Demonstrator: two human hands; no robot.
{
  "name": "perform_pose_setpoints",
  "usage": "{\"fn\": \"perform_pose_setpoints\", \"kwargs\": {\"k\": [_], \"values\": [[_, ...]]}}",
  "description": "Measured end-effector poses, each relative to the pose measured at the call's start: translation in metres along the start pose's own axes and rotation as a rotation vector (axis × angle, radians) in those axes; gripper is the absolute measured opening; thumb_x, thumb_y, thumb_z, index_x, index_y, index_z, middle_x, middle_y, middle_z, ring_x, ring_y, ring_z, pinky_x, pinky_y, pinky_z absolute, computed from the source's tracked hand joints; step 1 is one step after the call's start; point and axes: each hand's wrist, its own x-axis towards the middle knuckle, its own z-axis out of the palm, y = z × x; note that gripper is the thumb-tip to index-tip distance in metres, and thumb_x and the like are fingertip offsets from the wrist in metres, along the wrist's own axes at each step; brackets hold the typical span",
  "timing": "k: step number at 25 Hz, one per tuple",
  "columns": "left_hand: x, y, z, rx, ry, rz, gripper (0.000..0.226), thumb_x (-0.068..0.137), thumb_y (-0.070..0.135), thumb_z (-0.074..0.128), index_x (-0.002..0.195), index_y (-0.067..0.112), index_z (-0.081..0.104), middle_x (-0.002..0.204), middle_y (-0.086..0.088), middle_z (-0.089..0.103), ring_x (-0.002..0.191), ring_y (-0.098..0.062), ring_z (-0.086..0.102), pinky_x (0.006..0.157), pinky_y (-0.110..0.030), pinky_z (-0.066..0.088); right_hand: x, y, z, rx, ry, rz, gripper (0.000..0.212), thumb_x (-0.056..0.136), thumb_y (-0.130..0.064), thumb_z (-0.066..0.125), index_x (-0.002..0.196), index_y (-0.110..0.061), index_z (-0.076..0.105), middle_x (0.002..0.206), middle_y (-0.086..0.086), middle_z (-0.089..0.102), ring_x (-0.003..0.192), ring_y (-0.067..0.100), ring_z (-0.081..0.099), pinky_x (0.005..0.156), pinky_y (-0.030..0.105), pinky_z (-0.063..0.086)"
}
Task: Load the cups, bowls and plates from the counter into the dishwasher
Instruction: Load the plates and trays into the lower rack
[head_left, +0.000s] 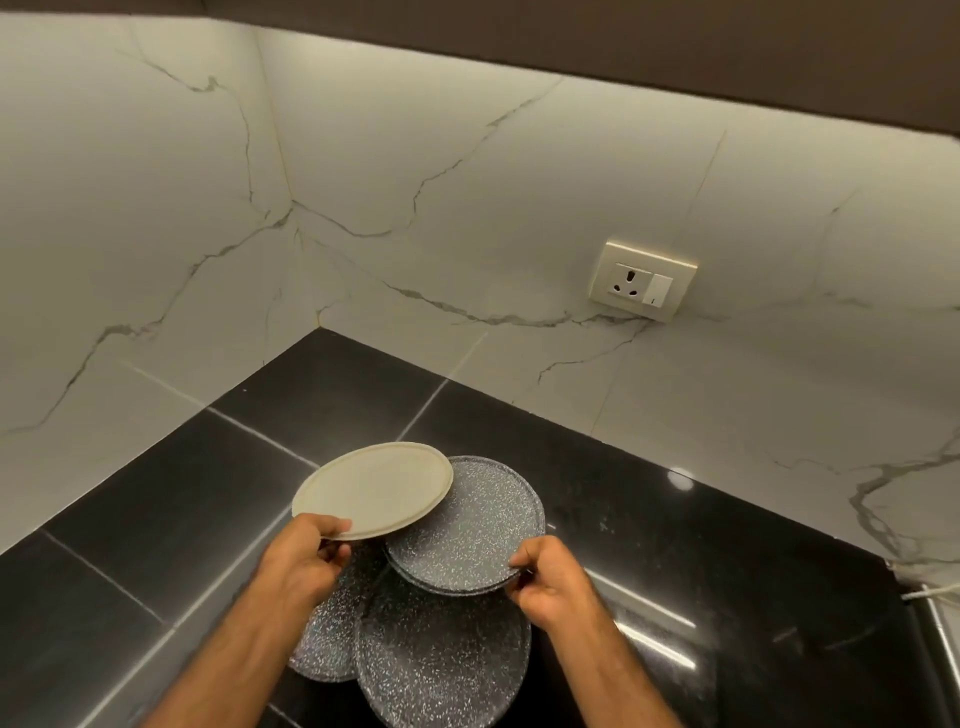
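**A:** What is around you?

**B:** A white wall (467, 208) veined like marble wraps the corner. Below it runs the black tiled bench (727, 545).

**A:** And the plates?

**B:** Two dark speckled ones lie on the bench close to me. The near speckled plate (441, 660) overlaps the edge of the left speckled plate (324, 649). Above both sits the upper speckled plate (467, 525), which I hold by its near rim. A second rim seems to show just beneath it, so it may be two plates stacked, but I cannot be sure. The cream plate (374, 488) is smaller and tilted, and its right edge lies over the upper speckled plate's left rim.

**A:** How are you holding them?

**B:** My left grip (306, 556) pinches the cream plate's near edge, thumb on top and fingers curled under. My right grip (550, 582) pinches the upper speckled plate's rim in the same way.

**A:** Anything else?

**B:** A cream socket with a switch (642, 280) is set in the wall to the right. A thin white cable (930, 591) lies at the bench's far right edge.
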Motion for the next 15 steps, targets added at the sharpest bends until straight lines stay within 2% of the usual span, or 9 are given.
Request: {"fn": "perform_pose_setpoints", "kwargs": {"k": [2, 4, 8, 12, 14, 15], "values": [[-0.018, -0.005, -0.008, 0.036, -0.043, -0.003, 0.047, 0.08, -0.015, 0.063, 0.122, 0.003, 0.056, 0.094, -0.012, 0.063, 0.072, -0.019, 0.056, 0.035, -0.021, 0.042, -0.014, 0.002, -0.011, 0.021, -0.059, 0.011, 0.03, 0.064, 0.017, 0.044, 0.083, -0.004, 0.053, 0.094, 0.015, 0.059, 0.086, 0.029, 0.056, 0.067, 0.037, 0.051], [-0.043, -0.018, -0.016, 0.049, -0.083, 0.012, 0.049, 0.081, -0.012, 0.065, 0.127, 0.002, 0.057, 0.095, -0.012, 0.064, 0.07, -0.019, 0.056, 0.034, -0.021, 0.042, -0.039, 0.003, -0.032, 0.005, -0.104, 0.009, 0.027, 0.067, 0.016, 0.046, 0.085, -0.002, 0.056, 0.092, 0.016, 0.061, 0.085, 0.03, 0.058, 0.071, 0.039, 0.052], [-0.103, -0.051, -0.037, 0.056, -0.121, 0.06, 0.044, 0.086, 0.0, 0.072, 0.127, 0.007, 0.058, 0.091, -0.009, 0.064, 0.068, -0.017, 0.054, 0.033, -0.021, 0.042, -0.097, 0.019, -0.083, -0.015, -0.171, -0.027, 0.02, 0.089, 0.01, 0.054, 0.103, -0.001, 0.063, 0.083, 0.013, 0.073, 0.079, 0.026, 0.065, 0.06, 0.034, 0.056], [-0.178, -0.101, -0.071, 0.044, -0.159, 0.1, 0.031, 0.091, 0.007, 0.07, 0.119, 0.011, 0.06, 0.082, -0.004, 0.062, 0.06, -0.013, 0.049, 0.033, -0.019, 0.042, -0.152, 0.048, -0.149, 0.005, -0.198, -0.117, 0.024, 0.094, 0.0, 0.06, 0.118, -0.004, 0.063, 0.103, 0.018, 0.076, 0.097, 0.033, 0.071, 0.078, 0.045, 0.061], [-0.217, -0.133, -0.095, 0.024, -0.19, 0.11, 0.03, 0.089, 0.006, 0.071, 0.117, 0.011, 0.062, 0.078, -0.004, 0.069, 0.055, -0.013, 0.059, 0.037, -0.019, 0.047, -0.181, 0.065, -0.187, 0.013, -0.186, -0.149, 0.026, 0.093, -0.001, 0.063, 0.118, -0.006, 0.063, 0.106, 0.017, 0.076, 0.099, 0.033, 0.07, 0.094, 0.05, 0.056], [-0.233, -0.146, -0.108, 0.01, -0.216, 0.11, 0.028, 0.088, 0.005, 0.071, 0.115, 0.012, 0.063, 0.076, -0.004, 0.072, 0.053, -0.013, 0.063, 0.039, -0.02, 0.049, -0.194, 0.072, -0.203, 0.014, -0.181, -0.156, 0.026, 0.092, -0.001, 0.064, 0.117, -0.007, 0.064, 0.105, 0.017, 0.076, 0.098, 0.033, 0.07, 0.096, 0.05, 0.053]]}}
